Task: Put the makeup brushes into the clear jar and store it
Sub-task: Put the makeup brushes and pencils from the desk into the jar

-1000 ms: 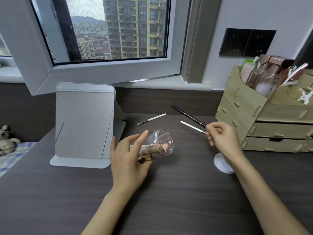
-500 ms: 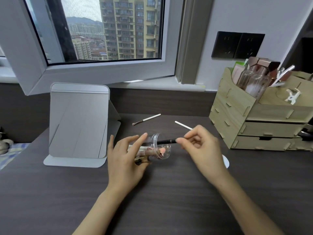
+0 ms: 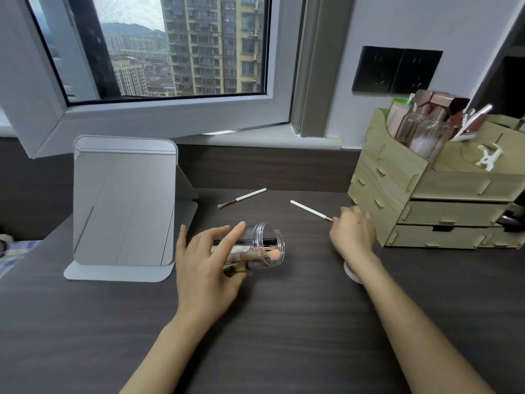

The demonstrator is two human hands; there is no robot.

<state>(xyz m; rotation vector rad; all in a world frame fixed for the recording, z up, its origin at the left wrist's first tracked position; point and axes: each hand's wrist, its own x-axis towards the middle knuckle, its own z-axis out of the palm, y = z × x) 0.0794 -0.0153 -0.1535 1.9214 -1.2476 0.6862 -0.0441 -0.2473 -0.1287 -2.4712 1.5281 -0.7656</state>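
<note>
So the person's left hand is wrapped around the clear plastic jar, which is tipped on its side just over the dark wood-grain tabletop, mouth pointing right. Fingers clamped on the body of the jar, index finger lifted a bit. Several brushes are already in there, including a black-handled one and one with a peach tip showing at the mouth.

The right hand is out by the light wooden drawer organiser, reaching the metal end of a thin white-handled makeup brush lying on the tabletop. Whether the fingers are already pinched on it or just touching, honestly can't tell, they're curled away from the camera.

Another white-handled brush with a dark tip lies further back, near the folding grey mirror, untouched.

Looks like mid-loading: two brushes left outside. Next move probably needs a proper pinch on that thin handle, a lift, then lining it up with the jar mouth without knocking the ones already inside. A white round thing that's maybe the lid sits under the right wrist.
</note>
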